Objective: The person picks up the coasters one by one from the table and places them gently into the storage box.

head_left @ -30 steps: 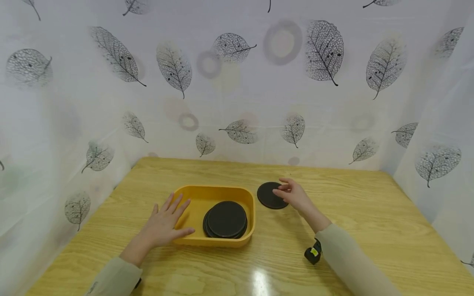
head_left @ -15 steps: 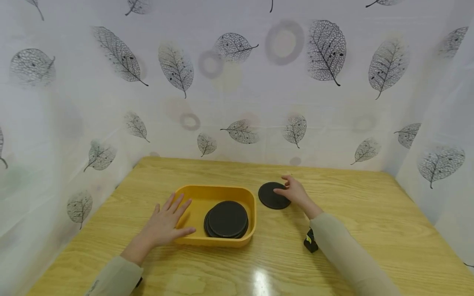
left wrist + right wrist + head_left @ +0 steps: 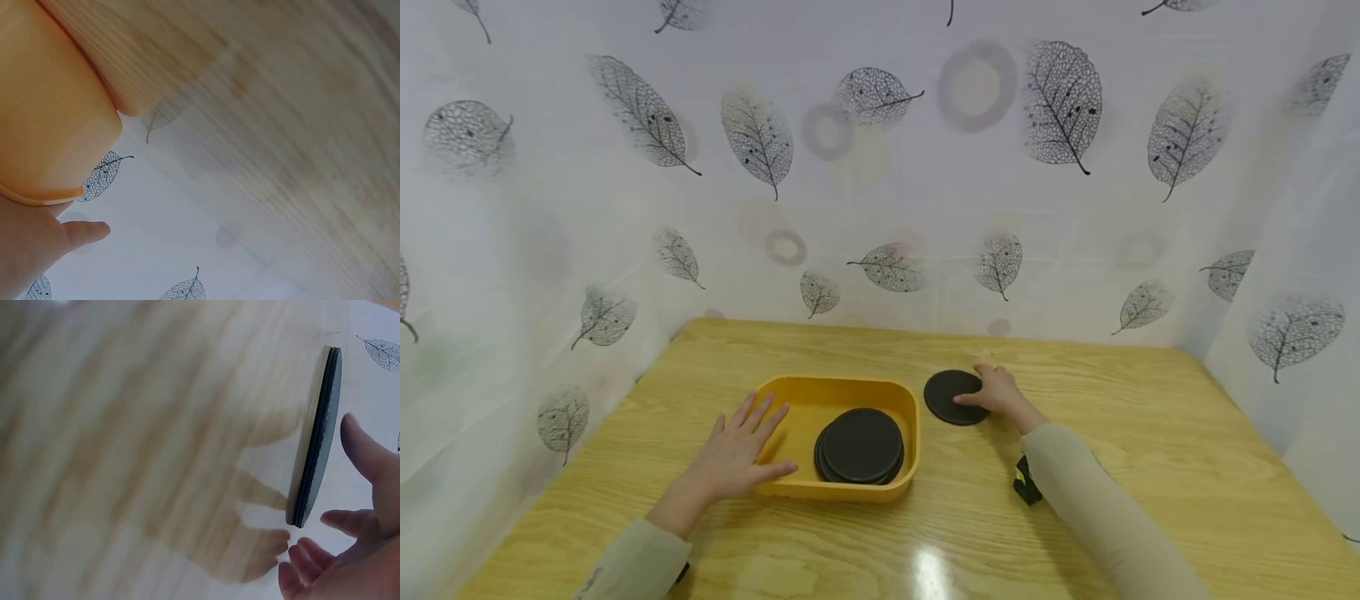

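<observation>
My left hand rests over the left rim of a yellow plastic tray, its fingers spread. The left wrist view shows the outside of the tray with part of the hand at its rim. Inside the tray, at the right, lies a stack of round black coasters. To the right of the tray more black coasters lie on the table. My right hand hovers at their right edge, thumb over the top. In the right wrist view these coasters form a thin stack, apart from the hand's fingers.
The wooden table reaches back to a pale curtain printed with leaves, which also hangs at both sides. A small black device sits under the right sleeve.
My right hand has shifted slightly at the coasters' right edge, its fingers spreading a little and coming lower. The left hand, the tray and the coasters keep their places.
</observation>
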Motion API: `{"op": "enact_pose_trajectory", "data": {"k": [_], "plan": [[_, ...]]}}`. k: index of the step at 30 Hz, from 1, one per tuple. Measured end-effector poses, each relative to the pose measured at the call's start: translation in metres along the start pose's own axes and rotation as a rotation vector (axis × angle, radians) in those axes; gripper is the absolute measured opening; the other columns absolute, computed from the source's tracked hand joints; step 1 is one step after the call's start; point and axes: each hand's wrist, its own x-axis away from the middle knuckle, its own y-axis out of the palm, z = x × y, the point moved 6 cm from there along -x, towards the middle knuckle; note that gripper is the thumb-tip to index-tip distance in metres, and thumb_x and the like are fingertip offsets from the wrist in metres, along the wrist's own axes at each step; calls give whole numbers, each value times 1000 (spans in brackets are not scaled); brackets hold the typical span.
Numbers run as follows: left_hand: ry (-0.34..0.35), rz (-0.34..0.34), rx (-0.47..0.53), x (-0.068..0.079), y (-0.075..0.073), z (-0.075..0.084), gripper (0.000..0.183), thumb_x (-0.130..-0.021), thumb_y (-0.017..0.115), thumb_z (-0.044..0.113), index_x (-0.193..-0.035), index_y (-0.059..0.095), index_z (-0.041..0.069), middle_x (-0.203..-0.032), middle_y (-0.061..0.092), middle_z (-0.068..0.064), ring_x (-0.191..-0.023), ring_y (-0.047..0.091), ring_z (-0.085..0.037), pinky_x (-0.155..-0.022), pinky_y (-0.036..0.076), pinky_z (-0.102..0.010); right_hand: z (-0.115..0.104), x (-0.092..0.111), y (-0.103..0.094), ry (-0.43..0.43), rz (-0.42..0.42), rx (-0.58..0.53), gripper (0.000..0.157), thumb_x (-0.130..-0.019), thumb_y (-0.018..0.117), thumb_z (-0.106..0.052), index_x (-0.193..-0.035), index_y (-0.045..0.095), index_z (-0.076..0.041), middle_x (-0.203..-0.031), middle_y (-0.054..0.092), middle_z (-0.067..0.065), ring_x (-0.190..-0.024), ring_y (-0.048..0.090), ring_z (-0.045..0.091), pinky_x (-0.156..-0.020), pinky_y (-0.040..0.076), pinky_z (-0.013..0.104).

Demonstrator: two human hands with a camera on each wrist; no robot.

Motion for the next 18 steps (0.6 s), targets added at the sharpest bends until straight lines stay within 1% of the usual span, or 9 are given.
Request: {"op": "enact_pose_trajectory", "data": {"k": [3,5,8,12,15,18], "plan": [[2,3,4,0,-2,0,81,-80,47,60,-140,27,10,-144,17,-16,-131,4,-36,-88,15,-68,1,0,1,31,-26,65,82,-75,68,-39,-134,31,6,-122,33,34,-111,28,48,-83,31,56],[3,2,6,1,-2,1,81,-80,48,60,-140,27,10,-144,17,-16,-131,4,-37,-88,15,-68,2,1,2,53,-43,99,83,-74,68,-42,-133,34,4,-121,32,33,-109,29,46,-80,32,56],[2,2,3,1,-2,2,81,-79,48,60,-140,27,10,-144,17,-16,-131,5,-36,-88,16,-68,2,2,2,64,-54,129,81,-72,69,-45,-130,39,5,-120,33,32,-107,30,45,-78,32,56],[3,8,-1,1,-2,1,81,-79,48,61,-140,28,10,-144,18,-16,-131,5,-37,-88,16,-68,3,1,2,79,-55,118,79,-71,71,-43,-128,42,3,-120,34,30,-107,30,44,-79,31,57],[1,11,-1,1,-2,1,81,-79,48,61,-140,28,10,-144,18,-16,-131,5,-36,-88,16,-68,3,0,2,96,-52,83,76,-69,74,-39,-126,44,2,-121,34,29,-109,29,44,-81,30,58],[0,9,4,1,-2,0,81,-79,48,61,-140,27,10,-144,18,-16,-131,5,-36,-88,16,-68,3,0,1,112,-56,59,76,-66,77,-36,-122,46,4,-120,34,29,-110,29,44,-82,28,59]]}}
